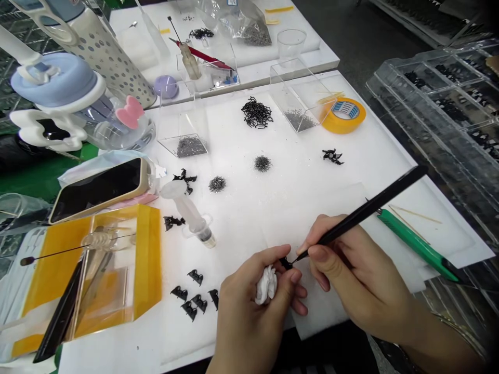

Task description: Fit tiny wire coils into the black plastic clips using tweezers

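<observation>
My left hand is closed, pinching a small black part between thumb and forefinger. A crumpled white tissue is tucked in the same palm. Black tweezers are gripped like a pen in my right hand, their tip at the small black part; whether it touches is too small to tell. Left of my left hand lie several black clip-like parts on the white sheet. Further up are two little heaps of tiny metal bits and a pile of bent black pieces.
A syringe lies left of centre, near a phone and a yellow-lined box. Two transparent trays stand farther back beside a yellow tape roll. At right are a green-handled tool and a compartment case.
</observation>
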Action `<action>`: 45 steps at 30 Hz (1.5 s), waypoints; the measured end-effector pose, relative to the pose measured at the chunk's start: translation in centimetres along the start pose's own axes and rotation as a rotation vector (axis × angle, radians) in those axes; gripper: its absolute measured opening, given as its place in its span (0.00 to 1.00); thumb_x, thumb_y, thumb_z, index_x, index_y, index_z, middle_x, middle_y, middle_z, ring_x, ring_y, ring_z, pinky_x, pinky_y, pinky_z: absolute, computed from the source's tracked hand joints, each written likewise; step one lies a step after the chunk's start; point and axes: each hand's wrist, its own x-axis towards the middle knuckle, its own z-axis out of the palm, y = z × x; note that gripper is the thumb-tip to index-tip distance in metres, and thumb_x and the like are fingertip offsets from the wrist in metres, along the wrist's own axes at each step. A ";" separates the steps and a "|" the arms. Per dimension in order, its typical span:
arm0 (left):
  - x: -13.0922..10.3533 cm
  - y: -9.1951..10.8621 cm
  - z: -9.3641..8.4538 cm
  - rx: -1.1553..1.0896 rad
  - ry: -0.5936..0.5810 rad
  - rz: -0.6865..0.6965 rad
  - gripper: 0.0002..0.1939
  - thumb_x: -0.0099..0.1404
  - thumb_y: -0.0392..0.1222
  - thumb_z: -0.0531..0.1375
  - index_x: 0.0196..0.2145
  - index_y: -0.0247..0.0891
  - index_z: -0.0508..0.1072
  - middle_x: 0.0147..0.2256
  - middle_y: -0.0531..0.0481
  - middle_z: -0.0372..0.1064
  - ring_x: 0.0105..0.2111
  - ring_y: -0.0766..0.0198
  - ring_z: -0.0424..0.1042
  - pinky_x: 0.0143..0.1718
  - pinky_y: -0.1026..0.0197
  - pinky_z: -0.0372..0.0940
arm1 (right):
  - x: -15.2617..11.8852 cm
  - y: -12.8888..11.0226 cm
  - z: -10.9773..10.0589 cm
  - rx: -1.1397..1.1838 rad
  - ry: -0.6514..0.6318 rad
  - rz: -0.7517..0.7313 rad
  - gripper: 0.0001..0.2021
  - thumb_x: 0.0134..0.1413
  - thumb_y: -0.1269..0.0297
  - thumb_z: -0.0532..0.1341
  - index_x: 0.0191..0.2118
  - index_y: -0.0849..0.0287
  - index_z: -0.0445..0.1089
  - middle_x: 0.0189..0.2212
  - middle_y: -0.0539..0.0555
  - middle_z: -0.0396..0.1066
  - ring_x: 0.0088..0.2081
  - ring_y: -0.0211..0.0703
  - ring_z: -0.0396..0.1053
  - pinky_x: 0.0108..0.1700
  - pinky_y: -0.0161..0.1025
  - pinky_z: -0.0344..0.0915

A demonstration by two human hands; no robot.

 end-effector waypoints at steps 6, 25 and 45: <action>0.1 -0.4 0.1 -0.020 -0.021 0.050 0.07 0.60 0.37 0.61 0.38 0.44 0.73 0.23 0.59 0.69 0.19 0.74 0.71 0.24 0.74 0.67 | 0.2 0.0 0.0 -0.047 -0.004 -0.049 0.06 0.61 0.73 0.51 0.40 0.54 0.58 0.22 0.44 0.57 0.24 0.24 0.59 0.27 0.22 0.58; 0.3 -0.9 -0.1 -0.115 -0.045 0.041 0.04 0.60 0.38 0.61 0.35 0.41 0.70 0.21 0.60 0.70 0.18 0.74 0.71 0.23 0.75 0.65 | -0.1 0.3 0.5 0.028 0.066 0.000 0.09 0.60 0.72 0.53 0.43 0.50 0.59 0.21 0.43 0.60 0.23 0.23 0.61 0.27 0.16 0.61; 0.0 -0.7 -0.3 -0.100 -0.038 0.026 0.04 0.61 0.40 0.60 0.36 0.41 0.71 0.21 0.58 0.70 0.19 0.72 0.70 0.25 0.70 0.65 | -0.4 0.1 0.2 0.092 0.089 0.112 0.03 0.63 0.63 0.51 0.41 0.54 0.59 0.19 0.44 0.55 0.22 0.26 0.57 0.26 0.22 0.58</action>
